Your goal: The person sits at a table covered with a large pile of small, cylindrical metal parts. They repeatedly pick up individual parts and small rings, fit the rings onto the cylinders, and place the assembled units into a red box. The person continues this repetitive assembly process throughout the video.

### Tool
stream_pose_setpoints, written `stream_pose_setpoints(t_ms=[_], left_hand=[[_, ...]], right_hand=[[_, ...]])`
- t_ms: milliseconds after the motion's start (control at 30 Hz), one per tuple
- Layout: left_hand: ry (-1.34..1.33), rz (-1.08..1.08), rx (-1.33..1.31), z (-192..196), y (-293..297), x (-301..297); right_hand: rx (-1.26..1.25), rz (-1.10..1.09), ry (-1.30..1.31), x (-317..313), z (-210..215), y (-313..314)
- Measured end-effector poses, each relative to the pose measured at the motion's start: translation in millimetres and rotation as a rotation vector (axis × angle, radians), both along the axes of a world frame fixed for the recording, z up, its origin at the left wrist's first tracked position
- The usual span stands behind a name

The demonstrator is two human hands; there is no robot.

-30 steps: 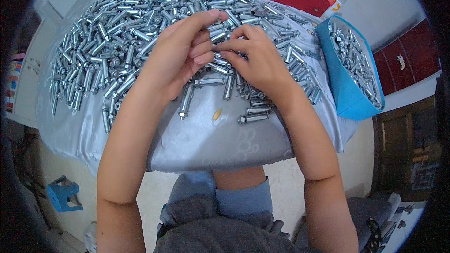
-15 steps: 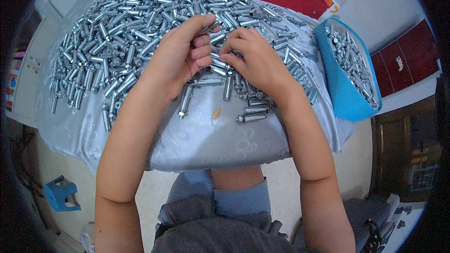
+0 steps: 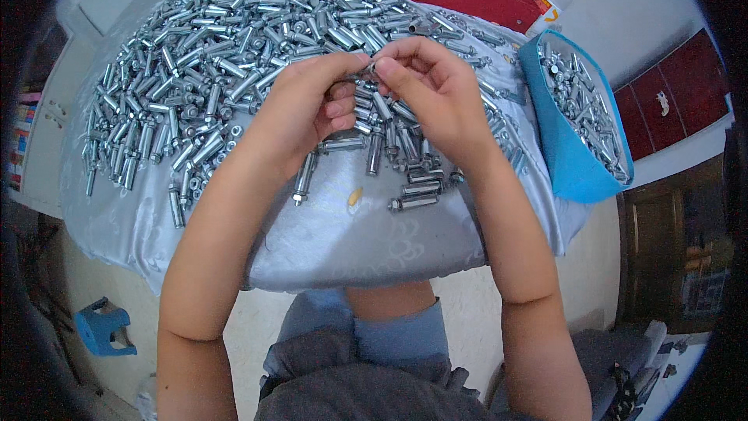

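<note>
Both my hands meet above a heap of silvery metal anchor bolts point(image 3: 234, 54) on the table. My left hand point(image 3: 315, 97) has its fingers curled, thumb on top, around an anchor bolt mostly hidden in its grip. A small metal end of it point(image 3: 372, 69) shows where the fingertips meet. My right hand point(image 3: 440, 93) pinches that end between thumb and forefinger; whether a separate nut or washer is there, I cannot tell. Just below my hands, a few anchor bolts point(image 3: 414, 203) lie apart from the heap, near a small yellowish piece point(image 3: 355, 196).
A red box point(image 3: 467, 1) of metal parts stands at the far right, beside a plastic bottle point(image 3: 555, 4). At the right edge sits a blue fabric bin point(image 3: 565, 152) full of bolts. A pale shiny cloth point(image 3: 312, 253) covers the table. On the floor at left stands a blue stool point(image 3: 105, 327).
My right hand has lifted from the bolts in the heap and come to my left hand's fingertips. My left hand has lowered slightly and its thumb now meets the right fingers.
</note>
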State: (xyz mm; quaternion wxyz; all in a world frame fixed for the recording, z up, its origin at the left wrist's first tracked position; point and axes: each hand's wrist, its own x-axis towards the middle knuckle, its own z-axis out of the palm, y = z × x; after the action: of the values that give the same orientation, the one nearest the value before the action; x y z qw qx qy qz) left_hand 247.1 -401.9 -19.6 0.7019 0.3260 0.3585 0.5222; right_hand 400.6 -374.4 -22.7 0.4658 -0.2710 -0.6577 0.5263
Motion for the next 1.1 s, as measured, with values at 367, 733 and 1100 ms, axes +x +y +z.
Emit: stream_pose_setpoints(t_ms=[367, 733, 1100], left_hand=[[0.018, -0.009, 0.054, -0.9, -0.9, -0.7], [0.167, 0.148, 0.238, 11.9, -1.2, -9.1], [-0.333, 0.335, 0.193, 14.6, 13.8, -50.5]], right_hand=[[0.098, -0.086, -0.076, 1.7, 0.4, -1.4], [0.454, -0.159, -0.218, -2.2, 1.4, -2.2], [0.947, 0.069, -0.67, -51.0, -16.3, -33.9]])
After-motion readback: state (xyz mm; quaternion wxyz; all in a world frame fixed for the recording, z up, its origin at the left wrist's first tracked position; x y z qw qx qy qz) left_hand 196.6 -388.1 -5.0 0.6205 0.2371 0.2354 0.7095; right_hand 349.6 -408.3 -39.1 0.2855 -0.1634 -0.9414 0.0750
